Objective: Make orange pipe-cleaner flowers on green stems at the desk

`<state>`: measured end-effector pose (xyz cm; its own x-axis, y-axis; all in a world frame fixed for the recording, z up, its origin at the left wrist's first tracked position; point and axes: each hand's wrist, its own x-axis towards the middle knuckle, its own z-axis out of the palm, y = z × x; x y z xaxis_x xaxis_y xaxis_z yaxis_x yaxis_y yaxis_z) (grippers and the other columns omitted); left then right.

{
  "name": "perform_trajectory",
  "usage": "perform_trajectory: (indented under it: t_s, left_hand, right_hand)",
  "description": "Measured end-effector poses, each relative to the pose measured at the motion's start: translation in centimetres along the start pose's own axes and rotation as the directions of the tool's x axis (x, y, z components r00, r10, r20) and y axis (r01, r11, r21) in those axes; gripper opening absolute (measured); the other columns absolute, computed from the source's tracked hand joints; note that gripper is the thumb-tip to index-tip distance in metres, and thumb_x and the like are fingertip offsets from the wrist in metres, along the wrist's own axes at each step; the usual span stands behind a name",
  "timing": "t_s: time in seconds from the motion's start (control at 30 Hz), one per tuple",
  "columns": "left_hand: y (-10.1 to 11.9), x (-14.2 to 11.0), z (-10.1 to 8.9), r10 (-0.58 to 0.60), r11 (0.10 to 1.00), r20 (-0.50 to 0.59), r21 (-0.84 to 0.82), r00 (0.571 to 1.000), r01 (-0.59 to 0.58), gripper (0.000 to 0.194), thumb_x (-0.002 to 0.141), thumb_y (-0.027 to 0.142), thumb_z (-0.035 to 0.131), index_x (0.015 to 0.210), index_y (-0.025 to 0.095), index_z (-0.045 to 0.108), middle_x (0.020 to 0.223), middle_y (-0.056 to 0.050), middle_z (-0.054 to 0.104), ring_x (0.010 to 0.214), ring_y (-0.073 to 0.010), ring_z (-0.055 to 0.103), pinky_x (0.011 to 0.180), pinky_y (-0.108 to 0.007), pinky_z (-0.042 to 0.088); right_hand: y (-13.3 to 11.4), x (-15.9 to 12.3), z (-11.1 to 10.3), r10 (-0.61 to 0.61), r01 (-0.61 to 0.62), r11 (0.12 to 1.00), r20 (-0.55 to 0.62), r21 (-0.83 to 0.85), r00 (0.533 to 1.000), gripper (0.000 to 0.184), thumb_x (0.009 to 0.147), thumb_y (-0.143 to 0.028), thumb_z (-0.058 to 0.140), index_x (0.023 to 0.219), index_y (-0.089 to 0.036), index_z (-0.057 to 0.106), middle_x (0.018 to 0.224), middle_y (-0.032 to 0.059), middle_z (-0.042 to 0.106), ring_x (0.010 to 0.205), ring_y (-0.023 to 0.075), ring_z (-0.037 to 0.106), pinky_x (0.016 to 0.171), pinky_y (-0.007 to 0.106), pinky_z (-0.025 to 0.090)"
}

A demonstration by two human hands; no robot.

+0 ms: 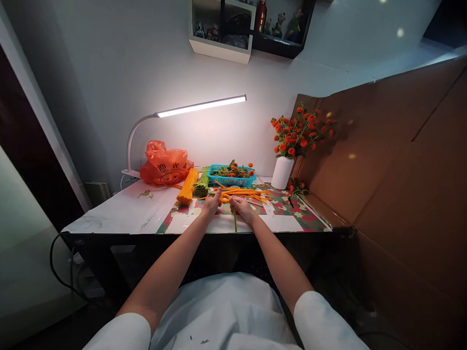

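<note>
Above the table's front part, my left hand (211, 204) and my right hand (242, 208) are closed on an orange pipe-cleaner flower (225, 199) with looped petals. A green pipe-cleaner stem (235, 221) hangs down from it, beside my right fingers. Just behind my hands lie loose orange pipe cleaners (251, 192). To the left are a thick orange pipe-cleaner bundle (188, 187) and a green pipe-cleaner bundle (204, 181). My fingers partly hide the flower.
A blue basket (231, 182) holds finished orange flowers. Behind stand a red plastic bag (166, 164), a lit desk lamp (202, 106) and a white vase (282, 173) of orange flowers. A dark pen-like object (291, 201) lies right. Cardboard (394, 160) walls the right side.
</note>
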<state>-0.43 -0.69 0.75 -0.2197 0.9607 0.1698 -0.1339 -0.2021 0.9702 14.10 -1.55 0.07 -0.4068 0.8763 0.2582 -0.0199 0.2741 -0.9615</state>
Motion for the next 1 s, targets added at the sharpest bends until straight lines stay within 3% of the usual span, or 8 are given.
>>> perform_trajectory:
  t_s: [0.13,0.2,0.33,0.53,0.73,0.87,1.0]
  left_hand:
    - [0.4,-0.4,0.1,-0.078,0.993,0.066,-0.089,0.995,0.084,0.042,0.072,0.055,0.069,0.06,0.016,0.059,0.046,0.001,0.053,0.032,-0.0091,0.042,0.031,-0.02,0.031]
    - [0.5,-0.5,0.1,-0.056,0.985,0.074,-0.157,0.996,0.067,0.043,0.07,0.054,0.071,0.058,0.016,0.055,0.045,0.002,0.052,0.032,-0.0085,0.042,0.032,-0.019,0.031]
    - [0.6,-0.2,0.2,0.049,0.977,-0.017,-0.208,0.999,-0.051,0.049,0.068,0.05,0.074,0.048,0.017,0.044,0.039,0.005,0.042,0.033,-0.0059,0.038,0.034,-0.017,0.029]
    - [0.6,0.3,0.1,0.062,0.971,-0.173,-0.216,0.983,-0.1,0.052,0.071,0.052,0.071,0.047,0.019,0.04,0.04,0.007,0.037,0.034,-0.006,0.037,0.036,-0.019,0.03]
    - [0.2,0.8,-0.2,0.047,0.964,-0.151,-0.251,0.987,-0.084,0.051,0.07,0.059,0.069,0.051,0.018,0.045,0.043,0.006,0.04,0.038,-0.0065,0.039,0.04,-0.019,0.033]
    - [0.1,0.8,-0.2,-0.071,0.963,-0.011,-0.26,0.997,0.066,0.05,0.066,0.062,0.07,0.058,0.017,0.05,0.049,0.004,0.049,0.043,-0.0086,0.048,0.043,-0.02,0.035]
    - [0.2,0.3,-0.2,-0.281,0.945,0.112,-0.143,0.953,0.295,0.048,0.065,0.062,0.07,0.077,0.016,0.062,0.068,-0.001,0.065,0.051,-0.0107,0.056,0.045,-0.019,0.037]
  right_hand:
    - [-0.2,-0.3,-0.1,0.036,-0.04,0.999,0.116,0.03,0.993,0.055,0.061,-0.07,0.066,0.058,-0.02,0.045,0.056,-0.0058,0.039,0.049,0.0069,0.032,0.049,0.023,0.028]
    - [-0.3,-0.5,-0.2,0.05,-0.052,0.999,0.15,0.013,0.987,0.053,0.061,-0.068,0.068,0.058,-0.02,0.047,0.056,-0.006,0.04,0.049,0.0069,0.033,0.05,0.023,0.027]
    - [-0.8,-0.7,-0.2,0.069,-0.063,0.997,0.175,-0.042,0.982,0.051,0.06,-0.065,0.07,0.057,-0.019,0.048,0.055,-0.0061,0.04,0.05,0.0069,0.033,0.05,0.023,0.028]
    - [-1.3,-0.8,0.0,0.127,-0.116,0.991,0.2,-0.067,0.972,0.05,0.056,-0.059,0.076,0.058,-0.018,0.048,0.051,-0.0068,0.042,0.05,0.0063,0.033,0.051,0.023,0.025]
    - [-0.6,-0.6,-0.2,0.124,-0.119,0.992,0.233,-0.034,0.965,0.048,0.059,-0.057,0.075,0.058,-0.018,0.048,0.051,-0.0068,0.042,0.05,0.0064,0.033,0.051,0.023,0.023]
    - [-0.3,-0.5,-0.1,0.082,-0.093,0.995,0.205,0.045,0.975,0.046,0.06,-0.055,0.075,0.057,-0.018,0.047,0.054,-0.0062,0.043,0.052,0.0069,0.034,0.054,0.023,0.027]
    - [-0.1,-0.3,0.0,0.056,-0.071,0.99,0.125,0.118,0.991,0.043,0.063,-0.053,0.072,0.06,-0.019,0.046,0.057,-0.0057,0.042,0.053,0.0076,0.037,0.054,0.024,0.028]
